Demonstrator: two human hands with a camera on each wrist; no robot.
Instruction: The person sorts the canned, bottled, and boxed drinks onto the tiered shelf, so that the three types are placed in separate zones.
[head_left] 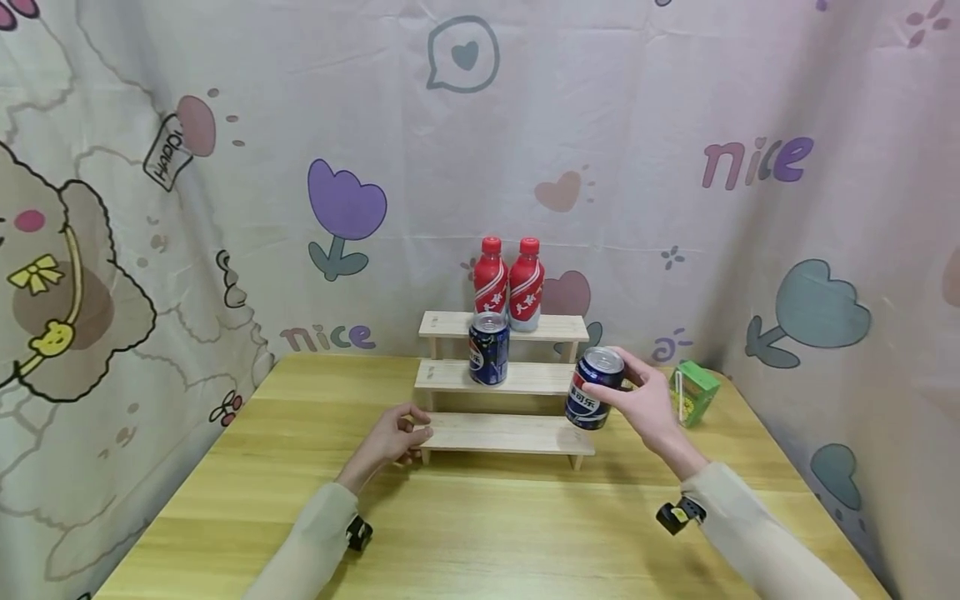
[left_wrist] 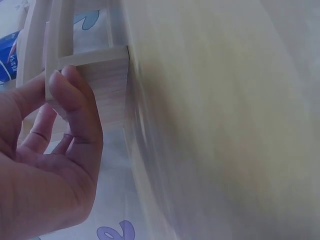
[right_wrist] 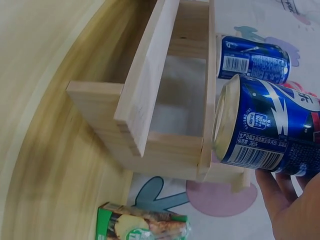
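A three-step wooden shelf [head_left: 510, 433] stands on the table. My left hand [head_left: 392, 433] pinches the left end of its lowest board; in the left wrist view the fingertips [left_wrist: 67, 92] curl over the board's corner. My right hand [head_left: 647, 400] grips a blue soda can [head_left: 594, 390], held nearly upright off the shelf's right end. The right wrist view shows the held can [right_wrist: 270, 125] close to the middle board's edge; whether they touch I cannot tell. Another blue can [head_left: 489, 350] stands on the middle step. Two red bottles [head_left: 527, 287] sit on the top step.
A green drink carton [head_left: 693, 393] with a straw stands on the table, behind and right of my right hand. Printed curtains [head_left: 645, 108] enclose the back and sides. The wooden table [head_left: 480, 533] stretches in front of the shelf.
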